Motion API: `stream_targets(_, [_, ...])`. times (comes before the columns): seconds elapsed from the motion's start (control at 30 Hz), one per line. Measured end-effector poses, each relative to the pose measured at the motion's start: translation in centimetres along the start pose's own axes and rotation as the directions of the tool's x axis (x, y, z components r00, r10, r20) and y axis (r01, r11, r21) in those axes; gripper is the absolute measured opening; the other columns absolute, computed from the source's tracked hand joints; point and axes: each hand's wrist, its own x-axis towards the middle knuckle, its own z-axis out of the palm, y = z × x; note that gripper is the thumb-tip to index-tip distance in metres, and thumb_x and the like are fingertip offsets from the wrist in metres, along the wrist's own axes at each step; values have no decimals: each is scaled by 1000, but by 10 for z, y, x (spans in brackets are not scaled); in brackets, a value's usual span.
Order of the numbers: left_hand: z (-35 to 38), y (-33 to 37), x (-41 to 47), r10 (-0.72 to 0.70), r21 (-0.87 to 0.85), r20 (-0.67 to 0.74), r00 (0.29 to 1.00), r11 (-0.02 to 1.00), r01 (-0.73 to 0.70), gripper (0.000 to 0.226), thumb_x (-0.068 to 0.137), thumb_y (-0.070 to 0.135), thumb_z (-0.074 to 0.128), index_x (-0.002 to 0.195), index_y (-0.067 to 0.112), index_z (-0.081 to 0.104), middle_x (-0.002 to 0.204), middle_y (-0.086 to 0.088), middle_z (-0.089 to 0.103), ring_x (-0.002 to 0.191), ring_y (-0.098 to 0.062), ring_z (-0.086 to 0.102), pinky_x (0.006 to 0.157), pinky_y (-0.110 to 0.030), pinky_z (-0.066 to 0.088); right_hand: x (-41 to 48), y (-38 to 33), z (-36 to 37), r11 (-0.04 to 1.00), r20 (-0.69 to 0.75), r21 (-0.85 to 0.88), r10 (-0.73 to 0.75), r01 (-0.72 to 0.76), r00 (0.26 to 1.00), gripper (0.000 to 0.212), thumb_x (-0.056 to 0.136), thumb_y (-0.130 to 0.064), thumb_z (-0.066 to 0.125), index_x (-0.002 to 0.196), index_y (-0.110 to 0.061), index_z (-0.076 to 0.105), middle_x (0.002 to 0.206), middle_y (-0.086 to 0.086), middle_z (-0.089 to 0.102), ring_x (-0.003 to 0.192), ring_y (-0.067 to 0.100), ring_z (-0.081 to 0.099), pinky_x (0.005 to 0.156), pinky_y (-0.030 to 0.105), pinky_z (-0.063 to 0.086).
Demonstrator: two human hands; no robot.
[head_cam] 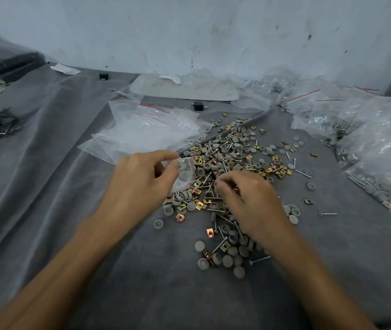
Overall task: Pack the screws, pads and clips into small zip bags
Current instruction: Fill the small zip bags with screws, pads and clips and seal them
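Small clear plastic zip bag is pinched by my left hand beside the pile of grey pads, screws and brass clips; my right hand curls into it, whether gripping anything I can't tell.

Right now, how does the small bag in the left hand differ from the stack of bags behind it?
The small bag is pinched in the left hand; the stack of bags lies flat on the grey cloth. The small bag holds grey pads; the stack of bags looks empty. Both are clear plastic with red zip lines.
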Motion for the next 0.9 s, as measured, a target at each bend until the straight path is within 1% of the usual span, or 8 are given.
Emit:
stream_targets(0.17, [5, -3, 0, -41, -81, 68, 997, 996, 47, 18, 95, 37, 61, 106, 35, 75, 62, 17, 66, 60, -2, 63, 61, -25, 49, 3, -12, -1, 877, -85, 478, 100, -48, 991, 15, 99, -38, 61, 110, -36, 70, 93, -19, 73, 91, -1, 67, 76, 19, 54])
stream_targets(0.33, [11, 0, 1, -75, -333, 160, 984, 935, 125, 15, 84, 41, 57, 86, 45, 71, 54, 5, 65, 46, -7, 56, 53, -32, 50, -1, -29, 11, 800, -99, 600, 42, 26, 994, 13, 100, -23, 64, 111, -24, 71, 94, -14, 75, 91, 8, 72, 80, 31, 59])
stream_targets(0.4, [11, 0, 1, -90, -384, 179, 980, 910, 154, 16, 84, 40, 57, 85, 43, 73, 53, 4, 64, 45, -8, 54, 53, -36, 50, -1, -30, 12, 798, -113, 601, 42, 35, 993, 12, 99, -22, 66, 110, -23, 71, 95, -12, 75, 92, 9, 72, 80, 31, 59])
stream_targets(0.5, [10, 0, 2, -109, -415, 173, 979, 893, 173, 18, 83, 39, 58, 89, 39, 74, 53, 4, 63, 45, -9, 54, 51, -33, 49, 0, -30, 10, 833, -143, 548, 3, 77, 990, 17, 96, -23, 69, 112, -27, 74, 98, -16, 72, 94, 3, 68, 80, 17, 53])
stream_targets(0.6, [7, -2, 4, -144, -440, 149, 978, 876, 196, 16, 90, 33, 62, 94, 34, 77, 54, 3, 63, 46, -9, 54, 45, -28, 47, -2, -32, 7, 877, -152, 471, -21, 91, 988, 23, 96, -33, 67, 119, -33, 71, 93, -15, 66, 83, 4, 63, 72, 13, 47])
stream_targets(0.7, [4, -6, 9, -229, -517, 115, 967, 817, 255, 18, 96, 17, 62, 94, 26, 77, 54, 2, 61, 44, -10, 51, 41, -22, 42, -5, -32, 6, 892, -234, 439, -4, 110, 972, 5, 98, -32, 65, 102, -29, 66, 81, -13, 64, 74, 11, 61, 61, 17, 47])
stream_targets(0.8, [-1, -8, 13, -286, -578, 81, 955, 767, 279, 18, 96, 14, 60, 97, 21, 76, 55, -1, 60, 46, -11, 49, 41, -22, 41, -11, -37, 15, 947, -111, 283, -126, 153, 986, 11, 97, -35, 65, 98, -24, 67, 90, -13, 63, 86, 6, 60, 76, 26, 51])
stream_targets(0.9, [-3, -8, 14, -298, -601, 61, 953, 751, 273, 17, 95, 16, 60, 97, 21, 76, 55, -2, 60, 46, -12, 50, 41, -22, 41, -14, -47, 33, 964, 129, 78, -262, 254, 956, 34, 95, -49, 63, 115, -22, 69, 116, -5, 62, 111, 15, 51, 98, 31, 43])
